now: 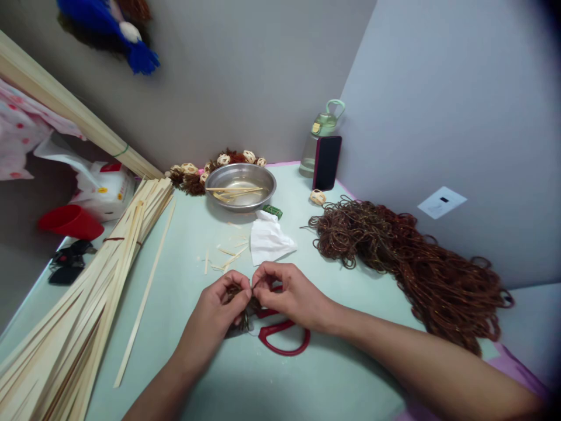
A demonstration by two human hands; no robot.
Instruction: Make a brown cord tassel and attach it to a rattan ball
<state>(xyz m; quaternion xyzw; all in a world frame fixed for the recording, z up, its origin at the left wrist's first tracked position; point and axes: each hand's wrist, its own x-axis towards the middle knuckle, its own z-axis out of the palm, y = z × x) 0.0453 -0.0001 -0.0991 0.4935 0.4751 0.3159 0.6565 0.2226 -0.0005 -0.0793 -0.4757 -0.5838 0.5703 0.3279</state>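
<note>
My left hand (222, 301) is closed around a small bunch of dark brown-green cord (245, 316), whose loose ends hang below the fingers. Close against it, my right hand (284, 292) pinches at the same bunch, thumb and forefinger together. The fingertips of both hands nearly meet, and much of the bunch is hidden by them. Under the hands lie red-handled scissors (284, 345), one handle loop showing below my right wrist and the blades mostly covered.
A metal bowl (241, 204) of water holds thin strips. Bundled flat strips (100, 275) lie left; piled brown cord (407, 263) lies right. A crumpled tissue (269, 240), a woven ball (318, 197), a phone (327, 164) and a bottle (308, 152) stand or lie beyond the hands.
</note>
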